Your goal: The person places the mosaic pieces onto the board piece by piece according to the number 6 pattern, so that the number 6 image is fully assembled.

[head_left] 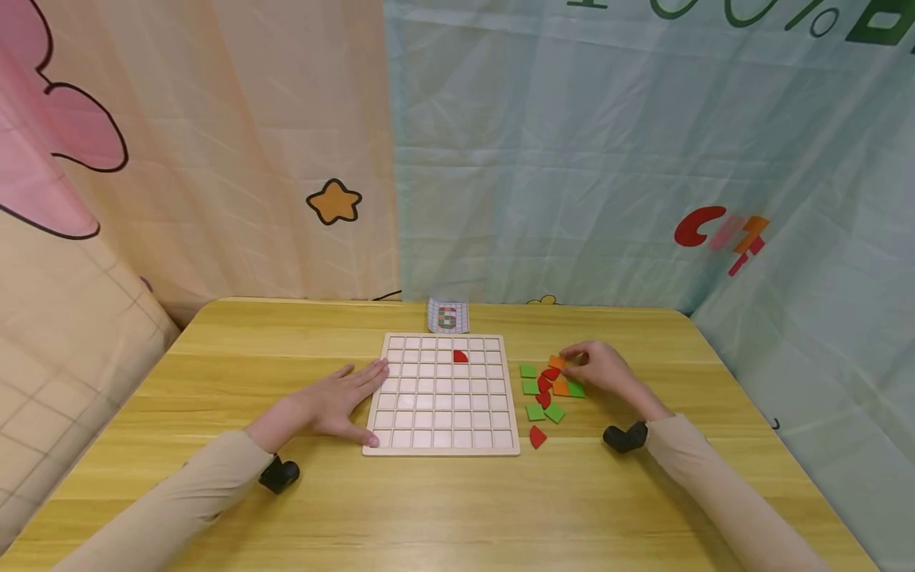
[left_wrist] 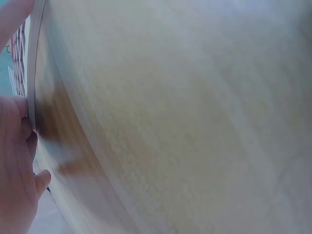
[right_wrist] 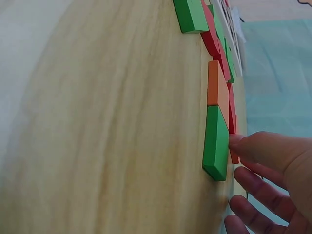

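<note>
My left hand (head_left: 339, 401) lies with straight, spread fingers on the left edge of a white gridded board (head_left: 441, 455); in the left wrist view, the fingers (left_wrist: 14, 109) meet the board's rim. One red quarter-circle piece (head_left: 461, 357) sits in a cell near the board's top. Right of the board, my right hand (head_left: 604, 367) pinches an orange square tile (head_left: 556, 361) at the far end of a loose group of pieces. Its thumb (right_wrist: 248, 145) is against that tile in the right wrist view, close to a green square tile (right_wrist: 217, 144). The index fingertip is partly hidden there.
Several green tiles (head_left: 534, 412), red quarter-circle pieces (head_left: 538, 437) and another orange tile (head_left: 561, 388) lie between board and right hand. A small pattern card (head_left: 448, 316) stands behind the board. Curtains hang beyond the wooden table (head_left: 429, 516).
</note>
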{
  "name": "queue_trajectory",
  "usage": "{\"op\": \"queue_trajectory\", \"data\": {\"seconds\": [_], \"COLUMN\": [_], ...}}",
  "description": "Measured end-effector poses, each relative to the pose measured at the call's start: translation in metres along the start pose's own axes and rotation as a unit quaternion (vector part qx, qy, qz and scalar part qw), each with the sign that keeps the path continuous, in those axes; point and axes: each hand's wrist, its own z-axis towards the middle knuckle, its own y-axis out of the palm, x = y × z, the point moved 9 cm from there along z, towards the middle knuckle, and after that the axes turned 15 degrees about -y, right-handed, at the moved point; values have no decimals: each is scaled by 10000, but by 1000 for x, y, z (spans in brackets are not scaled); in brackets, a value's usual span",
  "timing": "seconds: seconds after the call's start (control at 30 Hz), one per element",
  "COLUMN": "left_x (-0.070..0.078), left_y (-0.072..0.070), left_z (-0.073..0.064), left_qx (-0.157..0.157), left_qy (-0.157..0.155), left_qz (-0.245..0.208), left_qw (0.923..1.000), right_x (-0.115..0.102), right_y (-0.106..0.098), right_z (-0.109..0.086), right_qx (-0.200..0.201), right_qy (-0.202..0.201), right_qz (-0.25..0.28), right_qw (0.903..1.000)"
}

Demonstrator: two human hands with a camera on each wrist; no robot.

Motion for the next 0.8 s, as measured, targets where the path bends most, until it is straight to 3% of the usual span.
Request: {"op": "queue_trajectory", "data": {"seconds": [0.8], "left_x": [0], "left_y": [1], "left_z": [2], "left_qx": [-62], "left_qy": [-59], "left_qz": [27], "left_qw": [10000], "right_x": [1], "right_y": [3], "right_z": [11], "right_qx": [-154], "right_qy": [38], "right_qz": [-167], "right_qw": [9997]}}
